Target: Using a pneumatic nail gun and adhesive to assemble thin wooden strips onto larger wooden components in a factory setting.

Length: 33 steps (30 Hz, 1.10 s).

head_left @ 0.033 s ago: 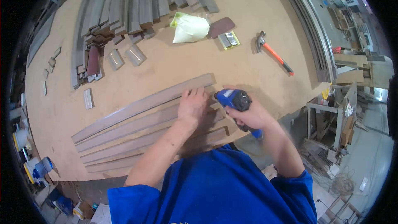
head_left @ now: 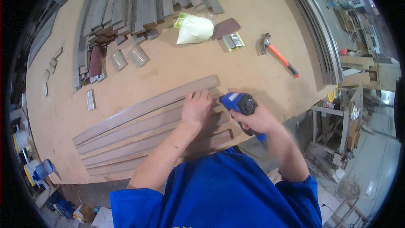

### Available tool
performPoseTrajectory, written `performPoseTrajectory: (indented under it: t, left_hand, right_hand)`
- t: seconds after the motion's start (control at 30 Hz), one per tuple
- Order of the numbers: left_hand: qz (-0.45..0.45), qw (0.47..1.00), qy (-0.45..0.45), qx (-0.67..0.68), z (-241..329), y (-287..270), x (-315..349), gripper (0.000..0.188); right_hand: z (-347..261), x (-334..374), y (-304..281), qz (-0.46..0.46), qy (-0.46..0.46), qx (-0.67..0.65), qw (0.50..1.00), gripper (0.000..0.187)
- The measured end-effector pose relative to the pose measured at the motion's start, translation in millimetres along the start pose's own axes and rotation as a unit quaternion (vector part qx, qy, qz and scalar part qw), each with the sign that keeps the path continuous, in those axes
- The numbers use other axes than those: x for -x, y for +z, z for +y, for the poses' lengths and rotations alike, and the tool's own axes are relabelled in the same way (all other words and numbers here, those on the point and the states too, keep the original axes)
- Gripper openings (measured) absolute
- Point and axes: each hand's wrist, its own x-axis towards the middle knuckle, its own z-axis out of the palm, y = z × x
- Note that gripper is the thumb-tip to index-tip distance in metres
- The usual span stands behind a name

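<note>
Several wooden strips lie side by side on the workbench near me. My left hand grips the second strip close to its right end, fingers curled over it. The farthest strip lies just beyond those fingers. In my right hand is a blue and black cordless drill, held by its handle. Its nose points left at the end of the gripped strip; whether a bit touches the wood is too small to tell.
A claw hammer with an orange handle lies beyond the drill. Farther off are a pale bag, brown sandpaper and a stack of grey wooden boards. Long dark strips line the bench's right side. Short wood pieces lie left.
</note>
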Motion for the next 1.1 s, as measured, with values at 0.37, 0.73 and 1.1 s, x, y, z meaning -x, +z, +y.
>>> performPoseTrajectory:
  t: [0.37,0.73,1.1]
  left_hand:
    - [0.030,0.999,0.008,0.031,-3,4,0,0.039]
    - [0.051,0.998,0.017,0.027,-8,7,10,0.022]
    - [0.049,0.994,-0.058,0.080,-35,2,45,0.051]
  right_hand:
    - [14,6,6,-0.004,0.007,-0.034,0.999,0.065]
    - [6,22,2,0.005,-0.004,-0.106,0.994,0.067]
    - [-22,1,32,-0.071,0.018,-0.009,0.997,0.066]
